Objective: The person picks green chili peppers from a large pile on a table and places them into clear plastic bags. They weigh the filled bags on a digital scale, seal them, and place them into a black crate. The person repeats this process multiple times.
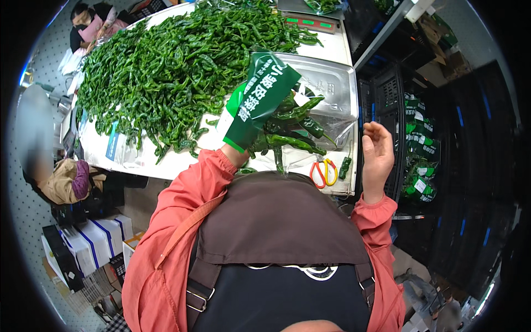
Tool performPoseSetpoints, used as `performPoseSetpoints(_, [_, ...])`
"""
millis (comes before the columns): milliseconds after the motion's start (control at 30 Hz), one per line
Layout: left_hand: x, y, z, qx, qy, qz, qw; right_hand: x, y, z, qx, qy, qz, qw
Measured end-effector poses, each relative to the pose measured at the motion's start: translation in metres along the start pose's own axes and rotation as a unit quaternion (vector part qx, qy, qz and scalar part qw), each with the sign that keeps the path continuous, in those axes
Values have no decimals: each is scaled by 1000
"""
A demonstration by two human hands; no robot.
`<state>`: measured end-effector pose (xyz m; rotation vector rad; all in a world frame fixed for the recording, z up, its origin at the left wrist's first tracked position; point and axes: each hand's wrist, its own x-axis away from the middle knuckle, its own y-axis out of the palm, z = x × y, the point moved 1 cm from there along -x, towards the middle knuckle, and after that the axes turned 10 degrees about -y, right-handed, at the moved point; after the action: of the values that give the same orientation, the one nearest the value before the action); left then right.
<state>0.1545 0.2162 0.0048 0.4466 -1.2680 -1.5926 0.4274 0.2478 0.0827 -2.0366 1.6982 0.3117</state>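
Observation:
A clear plastic bag with a green printed panel [263, 97] is tilted over the table's near right part, with green peppers [296, 124] inside it or at its mouth. My left hand [236, 155] is mostly hidden behind or inside the bag; only the wrist shows, so its grip cannot be seen. To the right, beyond the table edge, my right hand [378, 153] is raised with bent fingers and nothing in it. Behind the bag lies a metal tray [344, 83]. Scissors with red and yellow handles [324, 173] lie near the front edge, beside a single pepper [344, 167].
A large heap of green peppers [178, 70] covers much of the white table [145, 167]. A scale [311, 23] stands at the back right. Black crates [383, 93] and packed pepper bags [421, 141] are at the right. Other people are at the left.

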Motion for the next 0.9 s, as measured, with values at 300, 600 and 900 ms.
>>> performPoseSetpoints(300, [-21,12,-7,-33,-87,-35,995,-48,2,39,-143,238,-374,885])
performPoseSetpoints(600, [-54,37,-35,-262,-124,-20,957,58,-42,101,-344,342,-176,857])
performPoseSetpoints(900, [-37,2,-54,-137,-174,73,972,80,-181,88,-390,205,222,870])
